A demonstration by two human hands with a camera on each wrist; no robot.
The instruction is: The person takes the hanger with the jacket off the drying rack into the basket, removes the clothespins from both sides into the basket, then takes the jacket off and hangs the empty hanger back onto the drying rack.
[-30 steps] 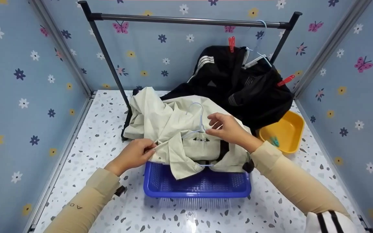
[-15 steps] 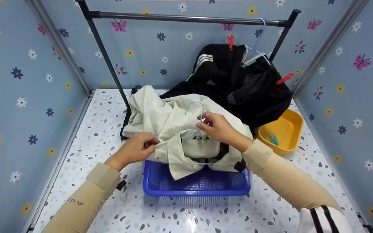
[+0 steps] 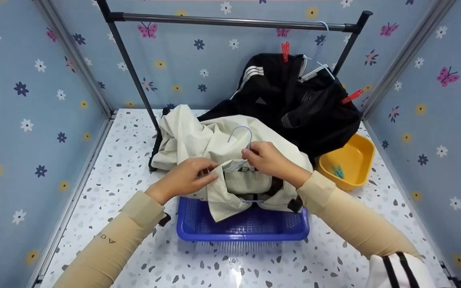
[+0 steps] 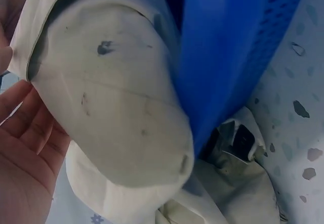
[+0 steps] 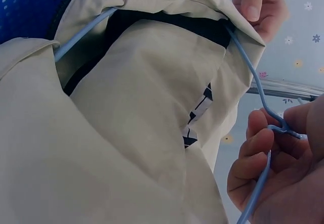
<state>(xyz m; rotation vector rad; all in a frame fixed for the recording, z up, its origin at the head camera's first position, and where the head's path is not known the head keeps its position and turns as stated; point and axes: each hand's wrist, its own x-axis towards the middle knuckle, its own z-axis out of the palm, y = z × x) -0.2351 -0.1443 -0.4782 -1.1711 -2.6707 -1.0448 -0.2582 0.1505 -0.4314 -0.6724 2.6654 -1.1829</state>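
Note:
A beige jacket [image 3: 188, 136] lies heaped over the blue basket [image 3: 242, 238], its collar toward me. A light blue hanger [image 5: 260, 88] sits inside the collar, with its hook standing up out of the neck opening. My right hand [image 3: 272, 162] pinches the hanger's neck just below the hook, between thumb and curled fingers. On the left side of the collar, my left hand [image 3: 188, 178] holds the fabric edge between thumb and fingers. Dark marks show on the jacket cloth in the left wrist view.
A black jacket [image 3: 270, 88] hangs at the right of the rack's bar [image 3: 214, 20] on another blue hanger. Two red clothespins [image 3: 352, 96] clip it. Beside it on the speckled floor stands a yellow bin [image 3: 358, 160] with teal clips [image 3: 338, 172] inside. Patterned walls close in the sides.
My right hand has come in from the right and taken hold of the hanger's neck. My left hand has moved right and slightly up along the jacket to the collar.

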